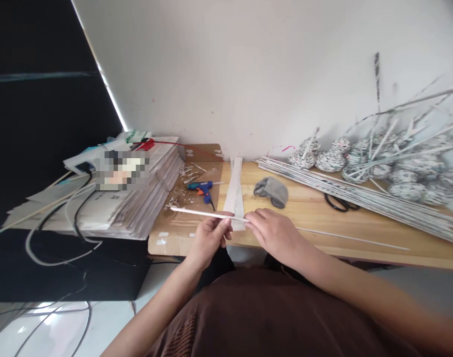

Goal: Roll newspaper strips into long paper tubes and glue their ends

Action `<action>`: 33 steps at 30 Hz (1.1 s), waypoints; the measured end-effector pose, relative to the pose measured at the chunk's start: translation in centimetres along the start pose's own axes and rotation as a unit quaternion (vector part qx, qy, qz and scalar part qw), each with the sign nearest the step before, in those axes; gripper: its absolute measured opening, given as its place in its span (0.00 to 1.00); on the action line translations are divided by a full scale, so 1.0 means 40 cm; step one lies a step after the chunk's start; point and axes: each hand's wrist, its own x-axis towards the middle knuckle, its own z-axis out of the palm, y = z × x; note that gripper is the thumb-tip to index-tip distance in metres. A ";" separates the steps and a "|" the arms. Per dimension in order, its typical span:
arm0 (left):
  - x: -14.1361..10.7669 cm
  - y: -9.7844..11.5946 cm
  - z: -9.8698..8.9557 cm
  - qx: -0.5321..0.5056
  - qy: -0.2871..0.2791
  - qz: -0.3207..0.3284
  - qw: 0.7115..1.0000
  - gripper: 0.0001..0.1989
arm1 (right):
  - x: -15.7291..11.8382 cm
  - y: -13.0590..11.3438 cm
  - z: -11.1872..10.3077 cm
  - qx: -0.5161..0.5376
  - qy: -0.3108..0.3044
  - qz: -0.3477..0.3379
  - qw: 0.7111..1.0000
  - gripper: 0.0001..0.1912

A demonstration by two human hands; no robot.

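My left hand [210,235] pinches a slim white rolled paper tube [196,212] between thumb and fingers, and its free end points left. My right hand [274,229] is closed around the other end, close beside my left. From beyond my right hand a thin light rod [353,238] runs to the right, low over the table; whether it joins the tube is hidden behind the hand. Just past my hands, white paper strips [232,193] lie overlapped on the table. A blue glue gun [204,190] with an orange trigger lies left of them.
A tall stack of paper [148,203] stands at left, with cables [36,243] hanging beside it. A grey cloth [271,191] and black scissors handles [340,202] lie right of centre. A long bundle of paper tubes [360,202] crosses the right side, before several woven paper pieces [330,157].
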 end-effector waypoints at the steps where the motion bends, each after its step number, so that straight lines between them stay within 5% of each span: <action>1: 0.006 0.000 0.001 -0.029 0.016 0.001 0.999 0.15 | -0.002 -0.003 0.002 -0.006 -0.001 -0.005 1.000 0.11; 9: 0.049 0.027 -0.028 -0.151 0.086 -0.023 0.985 0.17 | -0.048 0.036 -0.017 0.047 0.005 0.028 0.998 0.11; 17: 0.117 0.062 -0.090 -0.174 0.095 0.035 0.979 0.16 | -0.117 0.098 -0.032 0.130 0.020 0.104 0.986 0.12; 27: 0.100 0.002 0.140 -0.225 -0.078 -0.096 0.967 0.15 | -0.063 0.091 0.025 0.076 0.064 0.101 0.990 0.14; 33: 0.135 0.005 0.185 -0.236 -0.111 -0.047 0.964 0.11 | -0.067 0.097 0.011 0.188 0.084 0.145 0.968 0.14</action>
